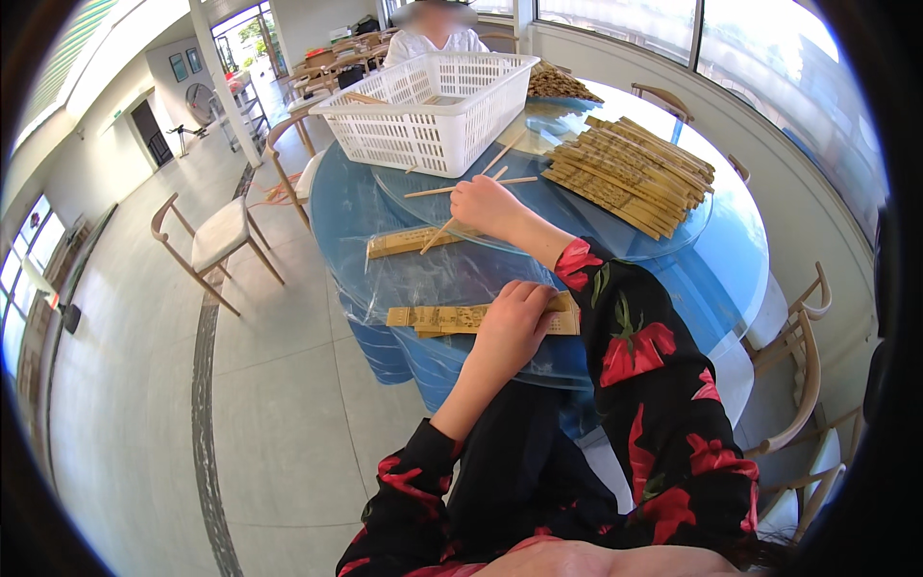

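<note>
My left hand (519,322) lies over a small stack of tan printed paper sleeves (437,317) near the table's front edge, its fingers curled around their right part. Farther away, my right hand (486,207) is closed on a thin wooden chopstick (436,238), which slants down to the left. More loose chopsticks (428,192) lie just beyond that hand. Between the hands, to the left, a second batch of paper sleeves (413,241) rests on clear plastic film. The inner fingers of both hands are partly hidden.
A white slatted plastic basket (423,135) with a few sticks stands at the back of the round blue table (351,207). Filled-looking sleeves (630,173) are piled on the right, another pile (562,82) behind. A person (433,38) sits opposite. Wooden chairs (226,236) stand around.
</note>
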`<state>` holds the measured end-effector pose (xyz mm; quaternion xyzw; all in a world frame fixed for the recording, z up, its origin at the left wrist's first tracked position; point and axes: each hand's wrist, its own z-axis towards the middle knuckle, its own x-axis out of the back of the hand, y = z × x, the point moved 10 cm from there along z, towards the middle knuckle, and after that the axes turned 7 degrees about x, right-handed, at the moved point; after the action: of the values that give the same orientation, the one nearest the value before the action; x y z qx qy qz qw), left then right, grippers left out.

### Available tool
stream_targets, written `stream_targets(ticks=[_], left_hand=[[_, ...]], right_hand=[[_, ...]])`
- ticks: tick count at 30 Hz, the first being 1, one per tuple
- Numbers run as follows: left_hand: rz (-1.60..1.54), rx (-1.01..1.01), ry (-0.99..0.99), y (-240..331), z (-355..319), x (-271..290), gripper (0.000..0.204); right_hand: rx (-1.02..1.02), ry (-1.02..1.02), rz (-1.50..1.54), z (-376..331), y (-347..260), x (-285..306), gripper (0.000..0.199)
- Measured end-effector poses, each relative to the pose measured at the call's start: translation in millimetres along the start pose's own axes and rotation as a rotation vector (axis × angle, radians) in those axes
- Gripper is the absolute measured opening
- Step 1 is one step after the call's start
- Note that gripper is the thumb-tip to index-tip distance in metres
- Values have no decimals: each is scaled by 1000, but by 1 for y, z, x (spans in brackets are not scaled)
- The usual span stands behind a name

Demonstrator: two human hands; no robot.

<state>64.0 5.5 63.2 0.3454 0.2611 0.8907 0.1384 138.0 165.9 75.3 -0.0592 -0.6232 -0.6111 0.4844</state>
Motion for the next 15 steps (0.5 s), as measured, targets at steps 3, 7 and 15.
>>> stream_targets(ticks=[3,7,15], left_hand=[[-3,0,-6,3,1,-1,33],[-5,24,12,4,1,2,32],[78,142,199,-1,-2,29,32]], right_hand=[[-26,93,62,-10,3,12,9],[-257,408,262,-56,33,100,20],[-406,496,252,-199,50,163,26]])
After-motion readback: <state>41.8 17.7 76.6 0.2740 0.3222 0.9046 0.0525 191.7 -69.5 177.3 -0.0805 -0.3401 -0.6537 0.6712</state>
